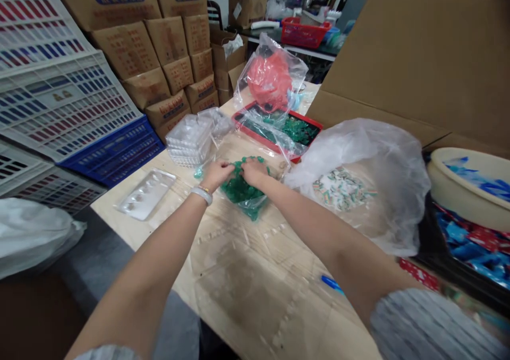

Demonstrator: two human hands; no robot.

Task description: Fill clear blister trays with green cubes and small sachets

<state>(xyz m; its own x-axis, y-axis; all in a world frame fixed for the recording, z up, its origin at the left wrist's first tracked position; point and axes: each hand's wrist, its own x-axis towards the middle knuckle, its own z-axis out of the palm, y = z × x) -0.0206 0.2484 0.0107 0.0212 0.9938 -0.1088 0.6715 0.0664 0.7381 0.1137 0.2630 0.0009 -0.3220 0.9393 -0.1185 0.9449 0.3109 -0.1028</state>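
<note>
Wooden table (255, 307), left hand (217, 175), right hand (254, 171) on green pieces (241, 190), stacked cartons (167, 57)

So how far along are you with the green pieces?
Hard to say exactly, but it looks partway. Done: a heap of green pieces already lies out on the table. In hand: the left hand and right hand are on that heap. Left: more green pieces in the red tray, and the stacked clear plastic trays look unfilled.

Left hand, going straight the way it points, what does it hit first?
Probably the heap of green pieces in the clear plastic bag, right at the left hand's fingertips; depth is unclear, they may already touch.
</note>
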